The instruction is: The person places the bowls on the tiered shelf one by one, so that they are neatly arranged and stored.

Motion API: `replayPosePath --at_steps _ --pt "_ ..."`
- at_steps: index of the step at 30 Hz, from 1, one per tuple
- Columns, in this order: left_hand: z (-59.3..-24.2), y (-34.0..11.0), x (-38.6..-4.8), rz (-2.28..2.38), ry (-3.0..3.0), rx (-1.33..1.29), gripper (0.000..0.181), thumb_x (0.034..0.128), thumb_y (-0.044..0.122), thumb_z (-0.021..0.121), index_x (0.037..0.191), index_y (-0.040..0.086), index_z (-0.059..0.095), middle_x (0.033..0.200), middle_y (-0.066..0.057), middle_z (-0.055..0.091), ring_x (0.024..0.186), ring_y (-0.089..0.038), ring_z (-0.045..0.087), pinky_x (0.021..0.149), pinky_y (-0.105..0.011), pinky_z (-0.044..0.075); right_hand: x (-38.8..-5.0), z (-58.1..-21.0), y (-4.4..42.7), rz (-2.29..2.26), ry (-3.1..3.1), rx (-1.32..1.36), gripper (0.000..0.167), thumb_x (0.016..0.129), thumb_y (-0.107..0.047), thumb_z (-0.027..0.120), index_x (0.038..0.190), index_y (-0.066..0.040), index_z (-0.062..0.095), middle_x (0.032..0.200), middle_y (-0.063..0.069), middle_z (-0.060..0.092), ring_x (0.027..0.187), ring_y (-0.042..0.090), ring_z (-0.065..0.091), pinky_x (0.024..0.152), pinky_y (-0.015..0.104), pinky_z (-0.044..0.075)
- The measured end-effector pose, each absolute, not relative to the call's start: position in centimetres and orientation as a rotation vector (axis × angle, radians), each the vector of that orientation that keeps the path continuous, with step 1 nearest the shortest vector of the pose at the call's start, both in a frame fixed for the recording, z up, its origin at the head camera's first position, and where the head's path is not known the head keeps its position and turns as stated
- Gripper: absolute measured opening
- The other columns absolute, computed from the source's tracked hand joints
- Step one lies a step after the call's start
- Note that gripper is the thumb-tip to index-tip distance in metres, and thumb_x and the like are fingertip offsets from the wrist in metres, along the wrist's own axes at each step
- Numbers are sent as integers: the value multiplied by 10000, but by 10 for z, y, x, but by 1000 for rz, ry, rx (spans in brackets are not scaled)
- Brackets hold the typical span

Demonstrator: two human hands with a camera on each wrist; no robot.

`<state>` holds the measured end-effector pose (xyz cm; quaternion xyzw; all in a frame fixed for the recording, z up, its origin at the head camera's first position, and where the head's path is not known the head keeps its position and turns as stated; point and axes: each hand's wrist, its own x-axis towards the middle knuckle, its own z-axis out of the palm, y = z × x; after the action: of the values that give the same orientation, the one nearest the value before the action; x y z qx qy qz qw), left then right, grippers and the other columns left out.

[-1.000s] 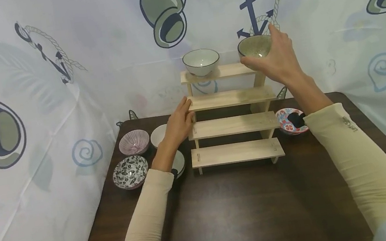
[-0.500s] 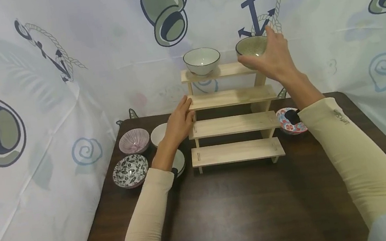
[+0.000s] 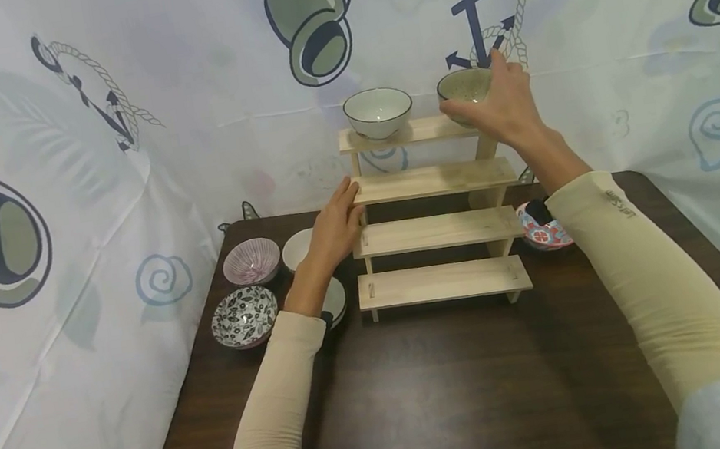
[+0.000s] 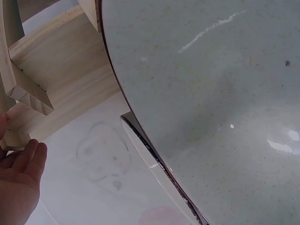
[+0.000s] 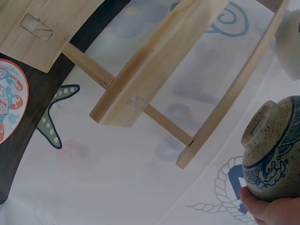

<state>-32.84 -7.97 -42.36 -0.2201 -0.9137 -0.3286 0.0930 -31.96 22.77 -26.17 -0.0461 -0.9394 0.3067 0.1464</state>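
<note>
My right hand (image 3: 506,105) grips a speckled, blue-patterned bowl (image 3: 461,87) at the right end of the top shelf (image 3: 436,128) in the head view. The right wrist view has the bowl (image 5: 276,154) tilted, its foot showing and fingers (image 5: 274,210) against its side; a gap separates it from the rack. A white bowl with a dark rim (image 3: 378,113) sits on the top shelf's left part. My left hand (image 3: 333,228) holds the left end of the second shelf (image 3: 433,180), its fingers (image 4: 35,161) against the wood in the left wrist view.
On the dark table (image 3: 442,398), left of the rack, stand a pink-striped bowl (image 3: 251,261), a black floral bowl (image 3: 244,317) and white bowls (image 3: 335,299) partly behind my left arm. A red-blue patterned bowl (image 3: 546,234) stands right of the rack. Patterned cloth (image 3: 223,58) hangs behind.
My right hand has moved a little left with the speckled bowl, closer to the white bowl. My left hand has stayed at the shelf end.
</note>
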Motion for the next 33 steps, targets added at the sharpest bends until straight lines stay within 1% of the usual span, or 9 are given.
replayPosePath --at_steps 4,9,11,18,23,28,33 --pt "-424 -80 -328 -977 -2716 -668 543 1093 236 509 1601 92 382 1711 -108 277 1483 -361 446 1191 -536 401 -322 -264 226 879 -2708 -121 1205 836 -684 661 1678 -145 -12 1709 232 135 1588 392 164 1267 573 266" --pt "-425 -80 -329 -955 -2727 -673 547 1095 255 505 1604 101 378 1715 -96 268 1504 -357 417 1203 -530 389 -325 -266 224 866 -2716 -123 1191 836 -682 652 1680 -166 -11 1705 228 138 1583 387 167 1262 568 280" --pt "-426 -80 -329 -953 -2725 -666 545 1094 252 508 1603 103 383 1714 -93 271 1501 -357 421 1201 -533 391 -327 -266 223 862 -2712 -121 1193 834 -682 654 1679 -157 -4 1701 236 145 1581 392 170 1259 572 284" --pt "-427 -81 -329 -962 -2722 -648 543 1090 244 513 1599 98 391 1709 -104 284 1501 -359 421 1200 -538 390 -334 -264 221 877 -2706 -129 1210 833 -701 645 1676 -126 -5 1700 251 141 1587 403 159 1267 574 262" --pt "-427 -82 -329 -967 -2724 -646 545 1092 259 510 1601 109 389 1717 -71 269 1496 -350 431 1196 -531 397 -339 -267 218 880 -2695 -136 1212 830 -694 652 1674 -114 5 1693 267 146 1581 417 165 1268 567 263" --pt "-425 -82 -329 -960 -2725 -638 546 1091 258 517 1603 118 389 1718 -58 266 1508 -342 414 1210 -522 382 -345 -272 215 893 -2671 -124 1212 827 -692 658 1674 -107 19 1686 280 148 1579 421 157 1272 551 262" --pt "-423 -81 -329 -933 -2725 -648 545 1090 249 519 1603 117 389 1715 -71 275 1520 -335 397 1212 -522 381 -348 -276 215 897 -2674 -126 1215 834 -708 643 1673 -107 0 1692 273 129 1588 413 124 1277 550 248"
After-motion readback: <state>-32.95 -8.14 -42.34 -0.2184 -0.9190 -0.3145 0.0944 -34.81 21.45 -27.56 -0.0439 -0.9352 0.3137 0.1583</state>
